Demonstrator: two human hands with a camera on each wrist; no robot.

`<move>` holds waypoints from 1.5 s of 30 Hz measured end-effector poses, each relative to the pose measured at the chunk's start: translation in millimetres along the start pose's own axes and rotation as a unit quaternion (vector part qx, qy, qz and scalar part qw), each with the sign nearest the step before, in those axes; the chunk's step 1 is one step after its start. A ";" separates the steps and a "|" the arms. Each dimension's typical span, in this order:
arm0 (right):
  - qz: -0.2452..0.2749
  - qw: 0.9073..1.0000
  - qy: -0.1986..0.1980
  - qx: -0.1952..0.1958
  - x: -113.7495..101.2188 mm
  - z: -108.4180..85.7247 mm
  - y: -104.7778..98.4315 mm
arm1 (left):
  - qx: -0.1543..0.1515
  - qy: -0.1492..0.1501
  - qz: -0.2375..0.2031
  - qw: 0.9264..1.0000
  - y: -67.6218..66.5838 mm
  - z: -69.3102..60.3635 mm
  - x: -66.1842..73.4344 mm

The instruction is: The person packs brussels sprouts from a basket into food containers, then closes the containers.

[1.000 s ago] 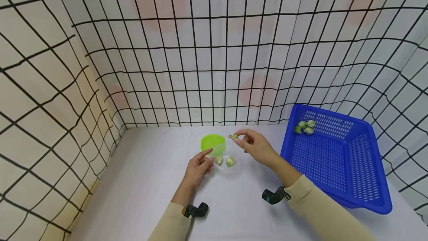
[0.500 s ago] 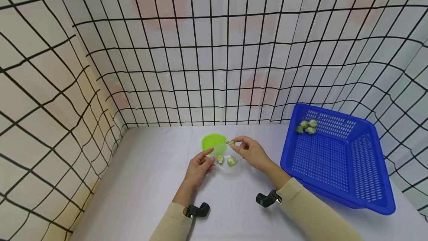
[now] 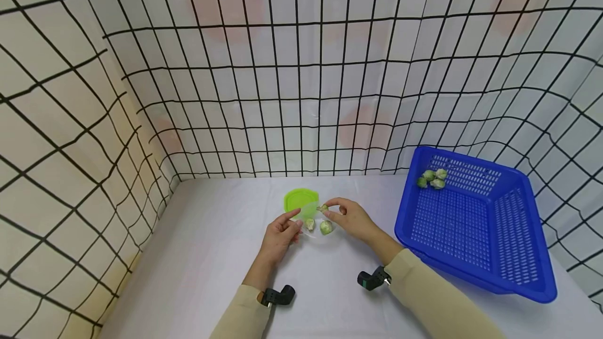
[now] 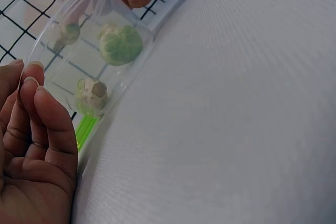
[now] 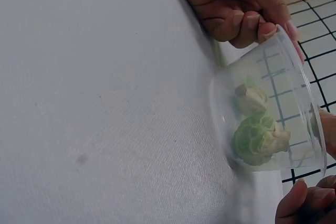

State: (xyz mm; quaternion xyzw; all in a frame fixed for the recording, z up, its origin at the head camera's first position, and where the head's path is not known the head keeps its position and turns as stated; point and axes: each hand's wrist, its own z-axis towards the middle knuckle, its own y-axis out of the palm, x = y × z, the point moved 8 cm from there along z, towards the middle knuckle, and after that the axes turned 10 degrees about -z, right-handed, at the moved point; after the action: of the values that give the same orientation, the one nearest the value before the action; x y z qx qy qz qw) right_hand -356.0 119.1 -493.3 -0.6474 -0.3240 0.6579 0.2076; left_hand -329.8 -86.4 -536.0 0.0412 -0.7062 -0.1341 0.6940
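Clear plastic forms the tub (image 3: 318, 236) standing toward the far edge of the white worktop (image 3: 212, 255) in the head view. The left hand (image 3: 279, 237) is at its left side and the right hand (image 3: 350, 218) comes over from the right, thumb and finger pinching a Brussels sprout (image 3: 324, 208) at the tub's mouth. Inside lie a smaller sprout (image 3: 309, 224) on the left and a larger sprout (image 3: 326, 227) on the right. A lime-green lid (image 3: 300, 199) lies just behind the tub, nearer the worktop's far edge. A blue basket (image 3: 452, 229) takes up the right side, with a cluster of four sprouts (image 3: 431, 178) in its far left corner.

From the left wrist, the left thumb and fingertips are together, clamped on the tub's rim. The pinched sprout shows through the clear wall; whether it is below the rim or just behind it is hard to tell.

From the right wrist, the two sprouts in the tub rest near its base, and the pinched one is mostly hidden beyond the rim. The step in hand looks like placing a third sprout in the tub; the next move would call for lowering it beside the others and parting the right fingertips, with the left grip keeping the tub steady.
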 end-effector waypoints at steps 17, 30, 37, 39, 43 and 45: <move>-0.008 1.000 0.007 -0.004 2.5 2.4 6.4 | -0.005 0.002 0.000 1.000 0.8 -0.9 0.5; -0.004 0.999 -0.031 0.037 -12.1 -1.6 -10.3 | -0.005 0.003 0.008 1.000 -0.4 -0.5 0.0; 0.018 0.997 -0.044 0.055 -23.9 -8.7 -23.0 | 0.001 -0.002 -0.001 1.000 -1.2 0.1 -0.6; 0.031 0.996 -0.049 0.064 -27.9 -12.1 -28.3 | 0.001 -0.002 -0.004 1.000 -0.9 -0.3 -0.4; 0.050 0.994 -0.065 0.078 -35.7 -18.6 -38.8 | 0.001 0.000 -0.004 1.000 -0.2 -0.8 0.8; 0.053 0.993 -0.072 0.082 -39.5 -21.8 -44.6 | 0.001 0.001 -0.003 1.000 0.2 -1.0 1.4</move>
State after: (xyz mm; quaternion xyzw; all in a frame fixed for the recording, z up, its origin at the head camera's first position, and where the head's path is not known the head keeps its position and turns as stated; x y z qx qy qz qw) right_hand -338.1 126.6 -432.9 -0.5957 -0.2482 0.7369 0.2010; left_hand -328.9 -86.7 -534.6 0.0440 -0.7057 -0.1358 0.6939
